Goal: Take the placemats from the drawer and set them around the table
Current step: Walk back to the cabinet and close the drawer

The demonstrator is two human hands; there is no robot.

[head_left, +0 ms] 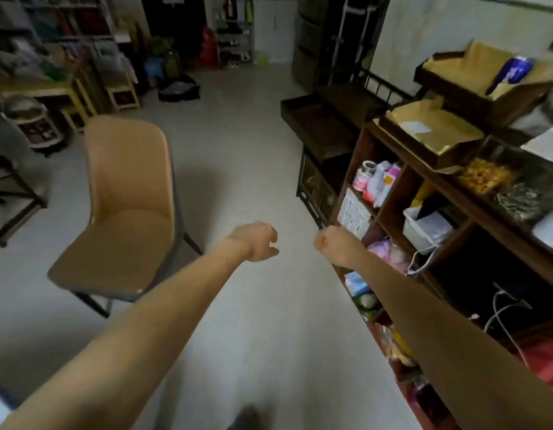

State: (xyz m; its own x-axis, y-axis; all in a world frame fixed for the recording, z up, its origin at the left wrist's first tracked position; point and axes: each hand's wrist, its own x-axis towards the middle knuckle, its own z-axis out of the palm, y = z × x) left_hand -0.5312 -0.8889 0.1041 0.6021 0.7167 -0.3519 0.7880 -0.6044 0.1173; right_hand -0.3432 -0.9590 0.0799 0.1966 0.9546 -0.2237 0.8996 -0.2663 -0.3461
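Note:
No placemats show in this view. My left hand (pixel 256 241) is stretched out over the pale floor with its fingers loosely curled and nothing in it. My right hand (pixel 332 243) is level with it, a short gap to its right, balled into a fist that holds nothing. It hangs just in front of the wooden shelf unit (pixel 390 212). Further back on the right, a dark wooden drawer (pixel 312 117) stands pulled out, and its inside looks dark and bare.
A tan chair (pixel 126 212) stands on the floor to the left of my hands. Two trays lined with yellow paper (pixel 436 131) sit on the shelf unit, whose cubbies hold packets and boxes. Cluttered tables and shelves fill the far left; a floor lane runs ahead.

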